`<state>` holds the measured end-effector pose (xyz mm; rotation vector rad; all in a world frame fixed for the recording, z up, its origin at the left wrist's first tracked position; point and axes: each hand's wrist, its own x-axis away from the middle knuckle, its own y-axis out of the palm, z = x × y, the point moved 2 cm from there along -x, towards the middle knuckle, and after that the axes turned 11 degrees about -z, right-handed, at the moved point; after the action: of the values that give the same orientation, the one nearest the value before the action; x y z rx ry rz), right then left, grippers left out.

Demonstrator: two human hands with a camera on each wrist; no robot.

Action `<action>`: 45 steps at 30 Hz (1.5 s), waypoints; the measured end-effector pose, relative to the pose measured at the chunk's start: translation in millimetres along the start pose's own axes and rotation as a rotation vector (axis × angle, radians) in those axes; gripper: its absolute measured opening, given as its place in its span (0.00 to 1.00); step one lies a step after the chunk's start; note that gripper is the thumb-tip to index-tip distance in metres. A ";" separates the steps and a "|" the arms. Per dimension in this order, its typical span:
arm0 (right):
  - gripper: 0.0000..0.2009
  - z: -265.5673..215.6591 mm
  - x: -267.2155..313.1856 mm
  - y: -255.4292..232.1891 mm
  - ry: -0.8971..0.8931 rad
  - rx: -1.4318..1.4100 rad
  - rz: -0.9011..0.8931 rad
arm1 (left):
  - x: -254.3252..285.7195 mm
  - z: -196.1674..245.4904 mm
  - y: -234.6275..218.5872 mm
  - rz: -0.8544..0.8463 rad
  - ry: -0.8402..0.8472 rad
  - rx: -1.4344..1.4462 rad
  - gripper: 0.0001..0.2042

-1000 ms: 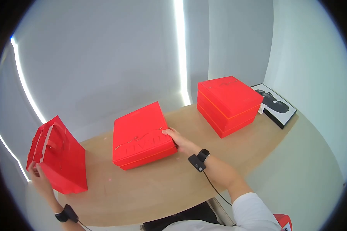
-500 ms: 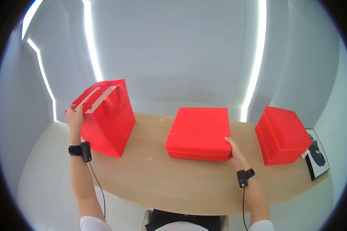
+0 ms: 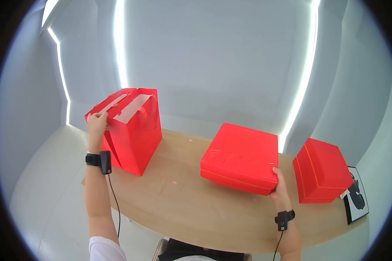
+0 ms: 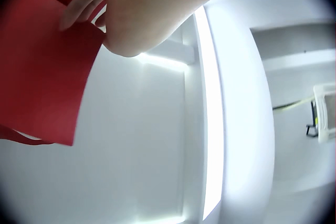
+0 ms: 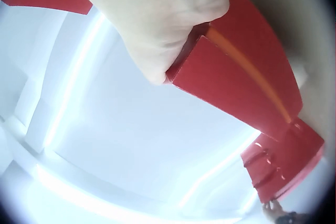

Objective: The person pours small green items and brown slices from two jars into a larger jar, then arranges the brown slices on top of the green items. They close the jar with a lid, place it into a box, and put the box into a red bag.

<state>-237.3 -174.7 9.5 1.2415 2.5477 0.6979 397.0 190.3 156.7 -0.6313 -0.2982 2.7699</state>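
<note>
Two red paper gift bags (image 3: pixel 137 135) stand pressed together at the left of the table, their handles at the top. My left hand (image 3: pixel 97 124) pinches the near top corner of the left one; the left wrist view shows fingers over a red paper panel (image 4: pixel 42 71). At mid-table is a flat red gift box (image 3: pixel 241 156) with an orange band around its side, sitting slanted in the head view. My right hand (image 3: pixel 280 185) grips its near right corner, thumb on top and the other fingers hidden below. The right wrist view shows the box side (image 5: pixel 241 66) beside the palm.
A taller red box (image 3: pixel 322 169) with an orange band stands to the right. Beyond it a framed picture (image 3: pixel 358 200) of dark shapes lies at the table's right end. The wooden table (image 3: pixel 183 213) has a curved front edge, and a grey wall rises behind.
The head view has swung left. The flat box has turned and shifted right, nearer the taller box, with my right hand on it. My left hand has stayed at the bags, whose tops have spread.
</note>
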 end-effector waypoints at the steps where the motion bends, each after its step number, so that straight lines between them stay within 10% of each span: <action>1: 0.32 -7.2 4.6 12.9 -0.021 0.000 0.032 | -2.3 -6.7 9.8 0.110 0.193 -0.194 0.19; 4: 0.33 -29.8 21.5 50.7 -0.064 -0.017 0.074 | 6.7 -2.0 42.5 0.226 0.458 -0.491 0.16; 6: 0.34 -35.1 22.1 56.2 -0.114 -0.020 0.059 | 47.0 52.0 57.1 0.022 0.215 -0.287 0.15; 21: 0.32 -55.9 38.8 95.4 -0.247 -0.042 0.090 | 211.9 130.3 224.2 -0.324 0.764 -0.530 0.09; 45: 0.31 14.4 55.8 20.0 0.079 0.013 -0.019 | 281.1 87.9 252.7 -0.609 0.846 -0.522 0.09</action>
<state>-252.5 -115.6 7.6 1.2150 2.6274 0.7414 57.1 30.6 58.7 -1.4577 -0.8399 1.6522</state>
